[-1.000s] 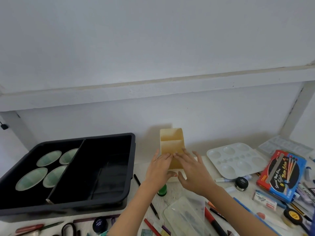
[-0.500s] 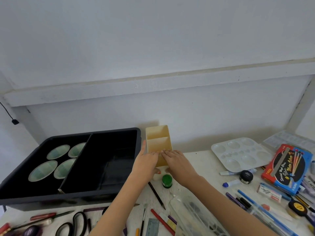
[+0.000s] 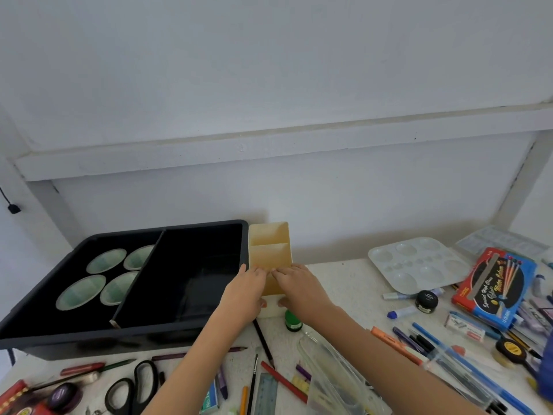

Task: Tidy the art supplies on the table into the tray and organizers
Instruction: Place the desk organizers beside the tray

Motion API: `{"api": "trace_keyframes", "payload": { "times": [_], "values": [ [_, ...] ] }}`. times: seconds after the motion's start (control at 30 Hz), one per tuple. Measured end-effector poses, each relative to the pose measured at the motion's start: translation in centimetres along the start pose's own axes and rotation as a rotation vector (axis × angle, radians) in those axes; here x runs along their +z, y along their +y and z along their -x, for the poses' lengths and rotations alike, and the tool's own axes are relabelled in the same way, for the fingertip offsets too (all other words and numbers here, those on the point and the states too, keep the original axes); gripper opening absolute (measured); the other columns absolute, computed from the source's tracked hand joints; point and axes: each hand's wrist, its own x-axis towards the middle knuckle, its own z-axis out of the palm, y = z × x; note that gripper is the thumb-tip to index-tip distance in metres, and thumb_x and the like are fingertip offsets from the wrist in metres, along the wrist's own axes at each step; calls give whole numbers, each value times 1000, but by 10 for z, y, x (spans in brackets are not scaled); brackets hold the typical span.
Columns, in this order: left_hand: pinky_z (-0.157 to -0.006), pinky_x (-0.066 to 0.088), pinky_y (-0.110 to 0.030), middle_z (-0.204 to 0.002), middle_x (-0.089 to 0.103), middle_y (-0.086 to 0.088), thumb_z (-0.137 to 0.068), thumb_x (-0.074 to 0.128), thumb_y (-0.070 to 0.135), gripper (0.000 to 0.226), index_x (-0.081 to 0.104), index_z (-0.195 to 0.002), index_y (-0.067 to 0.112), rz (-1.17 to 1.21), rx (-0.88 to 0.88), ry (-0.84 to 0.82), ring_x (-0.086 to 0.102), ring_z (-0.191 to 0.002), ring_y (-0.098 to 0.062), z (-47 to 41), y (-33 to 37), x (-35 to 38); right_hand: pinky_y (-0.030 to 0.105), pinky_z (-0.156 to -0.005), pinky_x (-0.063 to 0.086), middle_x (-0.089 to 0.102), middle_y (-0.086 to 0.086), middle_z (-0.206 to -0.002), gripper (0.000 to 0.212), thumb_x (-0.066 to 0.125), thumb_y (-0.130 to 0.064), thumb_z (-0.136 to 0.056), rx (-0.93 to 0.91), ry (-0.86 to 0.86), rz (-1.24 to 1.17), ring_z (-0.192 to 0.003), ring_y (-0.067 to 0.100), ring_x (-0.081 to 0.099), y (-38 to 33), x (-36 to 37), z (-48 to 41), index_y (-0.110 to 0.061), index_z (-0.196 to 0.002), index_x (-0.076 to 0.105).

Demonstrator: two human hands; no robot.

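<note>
From the head camera I see both hands on the cream organizer (image 3: 270, 250). It stands upright on the surface (image 3: 344, 274), right up against the right wall of the black tray (image 3: 203, 225) and close to the back wall. The left hand (image 3: 250, 292) and the right hand (image 3: 302, 287) meet at its low near end. On each, the fingers lie over the top edge and the thumb presses the front face, so each hand pinches that end of the organizer. Two open compartments of the organizer show behind the fingers. The part under the hands I cannot make out.

The tray has a divider. Its left compartment holds four pale green bowls (image 3: 80, 292).

Just in front of the right hand stands a small green bottle (image 3: 293, 320). A black pencil (image 3: 263, 339) lies near the left forearm. A clear plastic case (image 3: 335, 375) lies under the right forearm.

To the right, well apart from the organizer, lie a white paint palette (image 3: 416, 265), a small black jar (image 3: 426, 301) and a blue box of watercolours (image 3: 493, 286), with loose pens around them. Black scissors (image 3: 134, 387) lie at the near left, in front of the tray.
</note>
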Motion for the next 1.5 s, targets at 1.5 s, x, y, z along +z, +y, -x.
{"api": "trace_keyframes", "payload": {
  "times": [1.5],
  "values": [
    [-89,44,-22,-123,57,7,-95,47,29,34,49,-129,22,1073,470,76,52,-112,-8,67,499,-36,15,-78,37,63,-9,-100,27,57,-2,-88,1274,963,-378,-93,10,55,211,-106,498,-18,-107,65]
  ]
}}
